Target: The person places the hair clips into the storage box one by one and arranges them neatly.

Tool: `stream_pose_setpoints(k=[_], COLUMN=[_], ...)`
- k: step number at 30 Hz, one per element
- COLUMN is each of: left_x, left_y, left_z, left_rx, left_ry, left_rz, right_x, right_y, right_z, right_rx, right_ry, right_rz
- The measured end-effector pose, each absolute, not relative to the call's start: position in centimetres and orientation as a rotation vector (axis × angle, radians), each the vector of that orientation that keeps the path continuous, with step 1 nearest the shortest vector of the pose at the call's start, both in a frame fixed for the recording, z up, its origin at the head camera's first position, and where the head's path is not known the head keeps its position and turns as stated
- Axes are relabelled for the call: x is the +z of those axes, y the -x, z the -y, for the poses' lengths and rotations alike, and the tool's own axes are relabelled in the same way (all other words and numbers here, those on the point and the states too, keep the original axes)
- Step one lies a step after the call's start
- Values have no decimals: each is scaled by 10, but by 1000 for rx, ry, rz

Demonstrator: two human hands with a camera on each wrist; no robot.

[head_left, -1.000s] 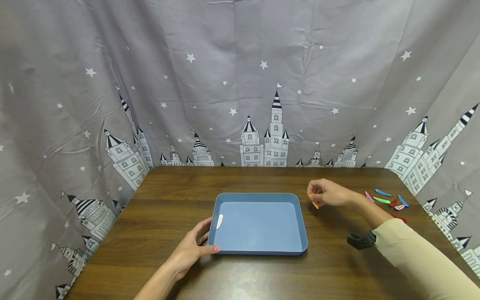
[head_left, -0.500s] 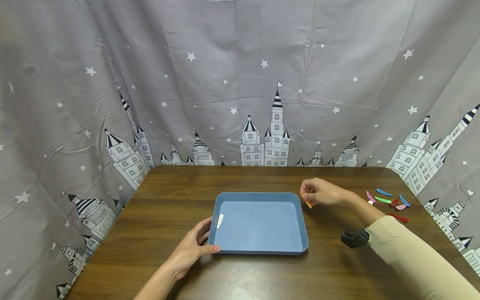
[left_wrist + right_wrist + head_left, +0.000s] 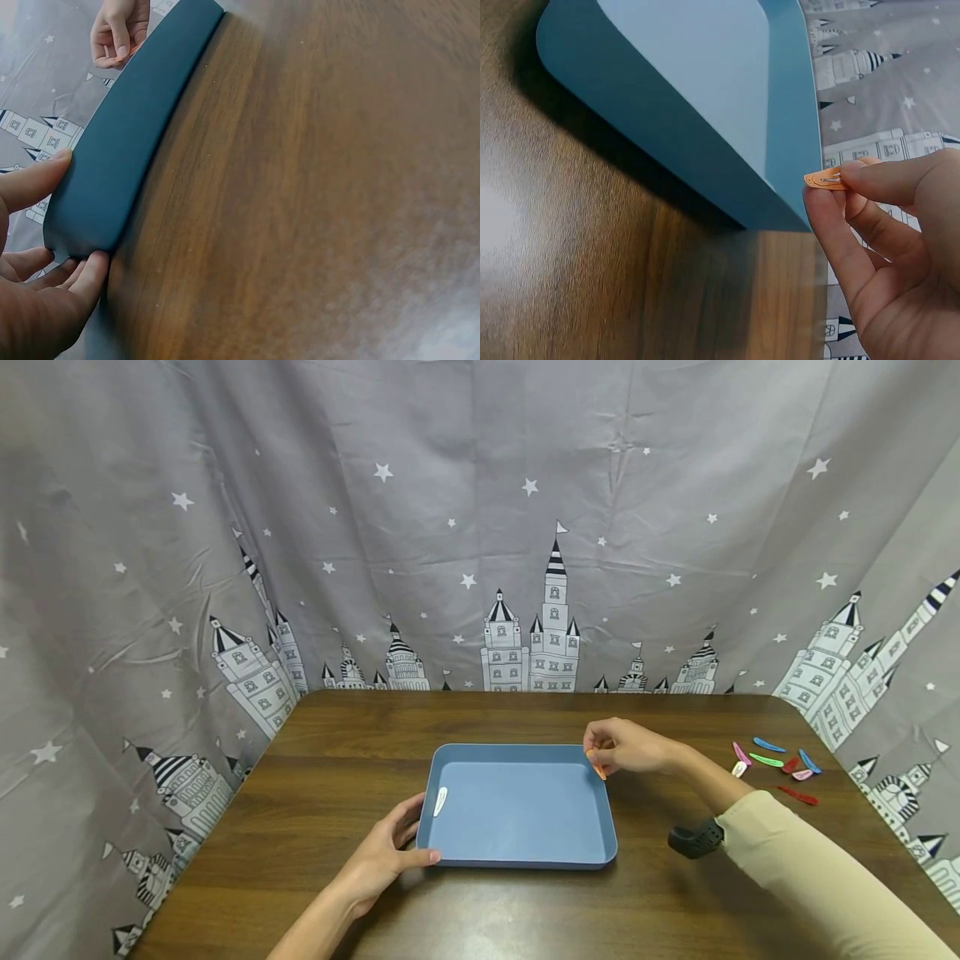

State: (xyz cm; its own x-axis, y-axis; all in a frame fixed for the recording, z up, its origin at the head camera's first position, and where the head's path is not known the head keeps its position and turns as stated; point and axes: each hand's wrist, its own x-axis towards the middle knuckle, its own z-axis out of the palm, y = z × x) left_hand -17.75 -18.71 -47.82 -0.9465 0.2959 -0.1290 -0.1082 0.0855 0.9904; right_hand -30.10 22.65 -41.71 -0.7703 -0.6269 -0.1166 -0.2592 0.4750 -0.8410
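We noted the left hand [image 3: 386,853] gripping the tray [image 3: 525,810] at its near-left corner, likely to steady it. The right hand [image 3: 626,747], fingers [image 3: 836,234] pinching the orange clip [image 3: 597,767], hovered at the far-right corner, perhaps for fine control. 1 white clip [image 3: 440,802] lay inside, left.

The right grip [image 3: 621,746] hides part of the orange clip [image 3: 823,180] from me. Detail on the white clip [image 3: 440,802] in the tray [image 3: 525,806] is too small to make out. The table [image 3: 540,914] is cut off in front.
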Motion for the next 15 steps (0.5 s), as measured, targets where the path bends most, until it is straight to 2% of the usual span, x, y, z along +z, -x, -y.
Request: stream_pose_setpoints(k=[15], left_x=[-479], left_y=[178], left_z=[187], left_rx=[1941], left_ry=[-179], left_rz=[-2057], right_x=[-415], right_y=[307], right_z=[-197], right_rx=[-1167], right_ry=[776], right_rz=[-2294])
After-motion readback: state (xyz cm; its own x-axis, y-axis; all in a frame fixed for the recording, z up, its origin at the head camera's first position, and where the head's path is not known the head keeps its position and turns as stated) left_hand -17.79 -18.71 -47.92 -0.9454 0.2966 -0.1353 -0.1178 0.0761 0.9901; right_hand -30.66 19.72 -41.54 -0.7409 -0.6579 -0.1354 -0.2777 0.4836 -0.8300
